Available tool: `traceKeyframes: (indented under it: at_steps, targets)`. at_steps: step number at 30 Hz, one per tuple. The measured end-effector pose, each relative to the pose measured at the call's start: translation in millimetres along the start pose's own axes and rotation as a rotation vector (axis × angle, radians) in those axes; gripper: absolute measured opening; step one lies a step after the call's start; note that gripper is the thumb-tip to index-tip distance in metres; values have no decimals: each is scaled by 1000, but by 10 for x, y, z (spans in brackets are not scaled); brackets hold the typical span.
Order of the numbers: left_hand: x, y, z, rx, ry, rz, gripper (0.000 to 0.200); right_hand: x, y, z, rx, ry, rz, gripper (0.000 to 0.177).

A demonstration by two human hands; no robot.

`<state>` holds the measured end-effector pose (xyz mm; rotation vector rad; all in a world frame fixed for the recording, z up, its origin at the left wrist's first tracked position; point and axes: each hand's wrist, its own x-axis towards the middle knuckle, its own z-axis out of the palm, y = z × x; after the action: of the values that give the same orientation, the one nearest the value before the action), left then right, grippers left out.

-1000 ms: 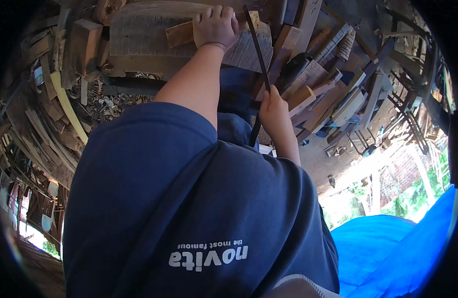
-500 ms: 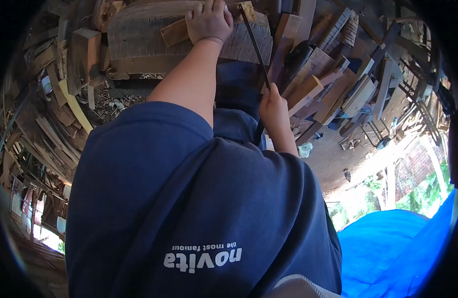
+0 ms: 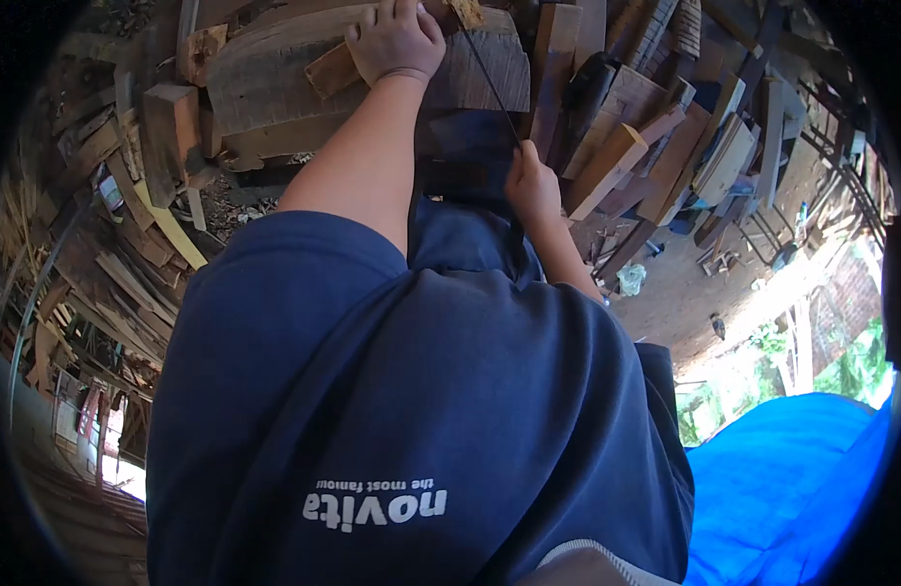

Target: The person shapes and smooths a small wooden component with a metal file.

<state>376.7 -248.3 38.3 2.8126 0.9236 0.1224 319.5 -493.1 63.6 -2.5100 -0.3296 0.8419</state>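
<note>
At the top, my left hand (image 3: 396, 41) presses down on a short piece of wood (image 3: 331, 68), its fingers bent over the piece. That piece lies across a thick, weathered wooden block (image 3: 275, 73). Its lighter, rough end (image 3: 467, 12) shows to the right of the hand. My right hand (image 3: 534, 184), lower and to the right, is closed round the near end of a long, thin, dark tool (image 3: 490, 80). The tool slants up and left to the rough end of the wood. Its exact kind cannot be told.
Stacked timber offcuts (image 3: 612, 166) crowd the right, with an upright block (image 3: 172, 127) at the left. A yellowish strip (image 3: 167, 220) leans among scrap wood. A crumpled plastic bag (image 3: 630, 278) lies on the ground. A blue tarp (image 3: 792, 479) fills the lower right.
The view has shifted slightly. The dark tool now shows a thinner profile, and my right hand sits a little higher in the picture. My left hand stays on the wood.
</note>
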Motion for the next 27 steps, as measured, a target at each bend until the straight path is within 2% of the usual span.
traceKeyframes:
  at_steps: [3, 5, 7, 10, 12, 15, 19, 21, 22, 23, 25, 27]
  targets:
    - [-3, -6, 22, 36, -18, -5, 24, 111, -88, 66, 24, 52, -61, 15]
    - [1, 6, 8, 55, -39, -10, 24, 408, -370, 93, 56, 85, -105, 14]
    - [10, 10, 1, 70, -59, -17, 24, 471, -513, 56, 98, 78, -49, 15]
    - [-20, -54, 104, 64, -19, 21, 24, 301, -479, -78, 64, 28, -10, 16]
    - [-19, -134, 287, 99, 160, 76, 19, 66, -339, -168, 69, -5, 67, 18]
    - [-15, -170, 328, 54, 163, 91, 20, -106, -347, -340, 97, -61, 113, 21]
    - [3, -179, 356, 68, 238, 45, 21, 173, -415, -483, 104, 37, 129, 22]
    - [4, -157, 352, 119, 211, 3, 21, 233, -368, -600, 128, -19, 150, 22]
    - [7, -153, 356, 119, 213, 11, 21, 156, -377, -620, 87, -20, 54, 21]
    - [8, -161, 360, 105, 195, 28, 22, 66, -398, -642, 94, -17, 56, 21]
    - [-6, -168, 338, 97, 171, 54, 22, -104, -616, -767, 34, -196, 124, 19]
    - [-12, -144, 292, 93, 130, 73, 22, -117, -773, -879, 29, -251, 169, 18]
